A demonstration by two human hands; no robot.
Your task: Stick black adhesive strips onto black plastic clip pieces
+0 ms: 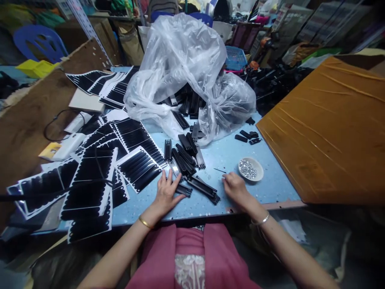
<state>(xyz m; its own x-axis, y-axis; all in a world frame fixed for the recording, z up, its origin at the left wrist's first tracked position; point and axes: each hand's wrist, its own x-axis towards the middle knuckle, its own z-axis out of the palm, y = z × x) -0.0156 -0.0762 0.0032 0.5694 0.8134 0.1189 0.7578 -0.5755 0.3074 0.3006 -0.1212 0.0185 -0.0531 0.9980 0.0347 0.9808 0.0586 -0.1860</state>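
My left hand (pixel 167 192) lies with its fingers spread on the table, touching a black plastic strip (pixel 184 190) with pronged ends. Beside it is a loose pile of similar black plastic pieces (pixel 183 158), some with a textured face. My right hand (pixel 236 188) is closed, its fingers curled at the end of a thin dark stick (pixel 219 170), which points left. Just beyond that hand stands a white bowl (pixel 260 170) of small shiny metal pieces (pixel 248 167). What lies under my curled right fingers is hidden.
A big clear plastic bag (pixel 186 52) holding more black pieces stands at the back. Sheets of black stickers (pixel 140 168) cover the left side, near a wooden board (pixel 45 100). A brown taped box (pixel 331 136) borders the right. Small black parts (pixel 248 135) lie behind the bowl.
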